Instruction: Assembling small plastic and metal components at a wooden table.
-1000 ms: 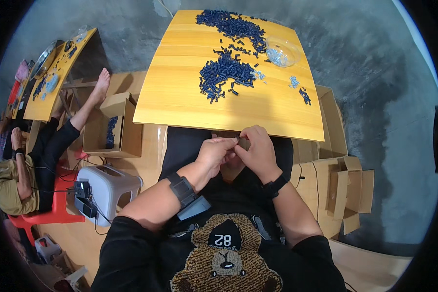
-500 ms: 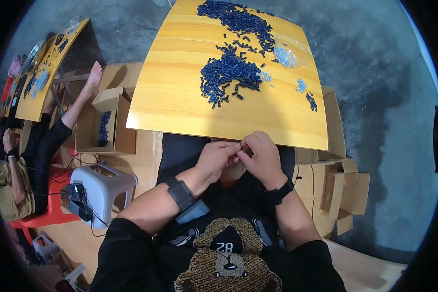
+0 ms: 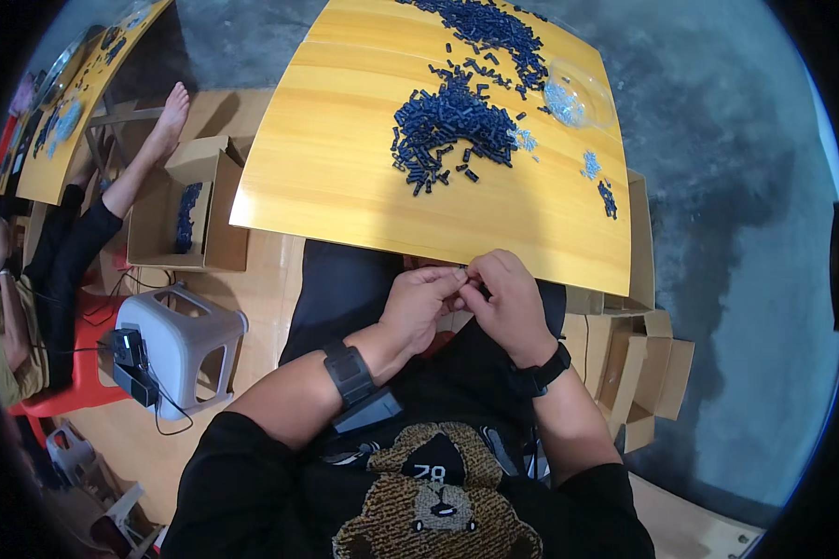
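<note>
Between the meeting fingertips of the left hand (image 3: pixel 419 300) and right hand (image 3: pixel 511 303) sits a small dark piece (image 3: pixel 463 268), mostly hidden; both hands appear to pinch it, so this one looks unfinished. Just beyond the fingers runs the yellow table's (image 3: pixel 345 210) near edge. Farther ahead of them lies a big dark heap (image 3: pixel 457 126), pale bits (image 3: pixel 524 140) at its right; past that, another heap (image 3: pixel 489 33). Ahead and rightward stand a clear bowl (image 3: pixel 595 88) of pale bits, a pale cluster (image 3: pixel 591 166) and a dark cluster (image 3: pixel 608 199). Plenty seems left; whether any pieces are finished, I cannot tell.
</note>
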Action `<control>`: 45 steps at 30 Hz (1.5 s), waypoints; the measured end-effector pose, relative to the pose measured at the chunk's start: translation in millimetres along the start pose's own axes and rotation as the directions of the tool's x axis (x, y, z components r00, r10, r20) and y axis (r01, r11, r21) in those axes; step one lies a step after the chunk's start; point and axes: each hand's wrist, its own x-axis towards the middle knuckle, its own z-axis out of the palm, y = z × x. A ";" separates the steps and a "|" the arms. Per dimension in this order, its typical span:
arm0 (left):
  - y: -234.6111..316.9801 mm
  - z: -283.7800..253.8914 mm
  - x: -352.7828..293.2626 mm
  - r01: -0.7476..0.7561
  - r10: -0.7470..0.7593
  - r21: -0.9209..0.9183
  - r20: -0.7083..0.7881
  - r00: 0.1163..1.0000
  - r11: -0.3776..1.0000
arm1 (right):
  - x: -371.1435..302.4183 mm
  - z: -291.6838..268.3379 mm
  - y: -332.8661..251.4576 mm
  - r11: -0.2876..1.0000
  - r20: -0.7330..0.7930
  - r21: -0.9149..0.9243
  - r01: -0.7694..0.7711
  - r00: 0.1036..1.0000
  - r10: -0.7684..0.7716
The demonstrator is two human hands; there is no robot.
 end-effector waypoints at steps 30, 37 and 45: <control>36.2 19.4 -29.1 0.170 -0.170 0.152 -0.017 0.985 0.974 | -7.0 -10.2 -21.5 0.994 -0.090 0.096 0.047 0.995 -0.038; 44.8 12.0 -38.0 0.181 -0.190 0.192 0.032 0.981 0.965 | -11.5 -11.5 -32.6 0.976 -0.024 0.217 -0.033 0.999 0.039; 87.4 -32.6 -97.1 0.076 -0.063 0.069 -0.180 0.982 0.995 | -14.3 -10.8 -10.9 0.961 0.051 0.266 -0.081 0.996 0.070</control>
